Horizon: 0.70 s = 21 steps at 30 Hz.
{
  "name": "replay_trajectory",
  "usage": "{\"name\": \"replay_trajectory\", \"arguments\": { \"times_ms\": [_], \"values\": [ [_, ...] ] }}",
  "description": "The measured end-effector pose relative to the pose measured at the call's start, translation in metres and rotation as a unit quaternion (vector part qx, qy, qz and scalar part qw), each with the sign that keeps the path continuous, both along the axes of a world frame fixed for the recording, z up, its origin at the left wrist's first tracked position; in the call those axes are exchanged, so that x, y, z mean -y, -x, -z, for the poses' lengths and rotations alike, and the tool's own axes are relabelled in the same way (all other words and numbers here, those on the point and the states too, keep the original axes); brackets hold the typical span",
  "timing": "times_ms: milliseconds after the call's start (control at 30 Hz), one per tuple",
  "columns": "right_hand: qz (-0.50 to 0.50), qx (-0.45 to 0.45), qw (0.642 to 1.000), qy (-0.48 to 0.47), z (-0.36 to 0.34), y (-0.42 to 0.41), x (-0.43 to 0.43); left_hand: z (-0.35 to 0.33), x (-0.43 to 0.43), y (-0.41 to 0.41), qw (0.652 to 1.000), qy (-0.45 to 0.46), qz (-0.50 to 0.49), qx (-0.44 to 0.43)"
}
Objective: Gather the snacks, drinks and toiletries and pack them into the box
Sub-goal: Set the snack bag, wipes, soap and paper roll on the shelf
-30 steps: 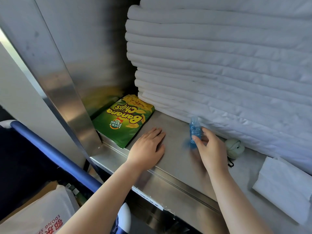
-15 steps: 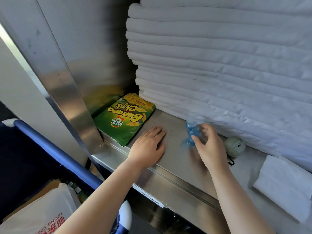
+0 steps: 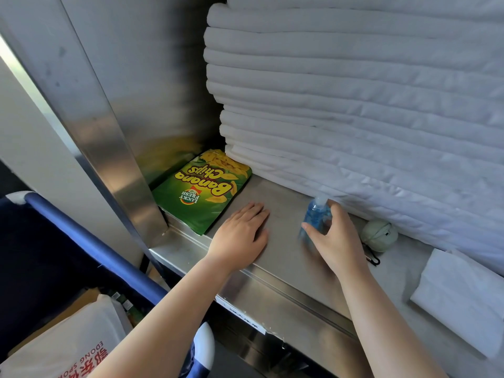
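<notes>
On the steel shelf (image 3: 286,257) the left hand (image 3: 240,238) lay flat, palm down and fingers stretched out together, holding nothing; its fingertips pointed toward the back and stopped just beside the near right corner of the banana chips bag (image 3: 201,192). That green and yellow bag lay flat in the shelf's left rear corner, its printed lettering upside down from the wearer's view, its far end tucked against the bottom of the stack of folded white linen (image 3: 354,99) and its left edge close to the metal side wall (image 3: 109,148).

The right hand (image 3: 335,241) was curled around a small blue bottle (image 3: 315,215) with a clear cap. The thumb reached across the bottle's near side and the fingers wrapped round its far side, so the hand was partly closed on it. The bottle was slightly blurred and tilted a little to the left; whether its base touched the shelf could not be told. It sat close in front of the lowest folds of linen, well to the right of the chips bag.

Just right of that hand a pale green round pouch (image 3: 379,236) rested against the linen, with a dark clip (image 3: 373,259) trailing toward the shelf's front. Farther right lay a folded white cloth (image 3: 463,298).

Below the shelf on the left ran a blue padded rail (image 3: 90,249), and beneath it a white bag with red lettering (image 3: 68,347) beside a strip of brown cardboard (image 3: 79,301)
</notes>
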State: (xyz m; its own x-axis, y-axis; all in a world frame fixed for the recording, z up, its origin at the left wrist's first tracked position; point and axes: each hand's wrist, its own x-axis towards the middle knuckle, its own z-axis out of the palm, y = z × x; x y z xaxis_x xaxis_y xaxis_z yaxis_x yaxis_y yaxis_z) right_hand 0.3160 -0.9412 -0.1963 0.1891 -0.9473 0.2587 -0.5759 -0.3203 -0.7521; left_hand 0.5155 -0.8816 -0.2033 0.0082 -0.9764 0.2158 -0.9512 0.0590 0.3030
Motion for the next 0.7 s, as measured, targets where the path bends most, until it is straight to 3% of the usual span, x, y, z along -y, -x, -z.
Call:
{"name": "replay_trajectory", "arguments": {
  "times_ms": [133, 500, 700],
  "values": [
    [0.027, -0.003, 0.999, 0.044, 0.0001, 0.0015, 0.0033, 0.0000, -0.0003, 0.0001, 1.000, 0.000, 0.003, 0.000],
    [0.023, 0.057, 0.998, -0.019, -0.0002, 0.0019, 0.0020, 0.0008, -0.0002, -0.0003, 1.000, -0.003, 0.002, 0.001],
    [0.038, 0.047, 0.998, 0.003, 0.0022, 0.0009, 0.0057, 0.0013, -0.0009, -0.0003, 1.000, -0.003, 0.002, 0.009]
  ]
}}
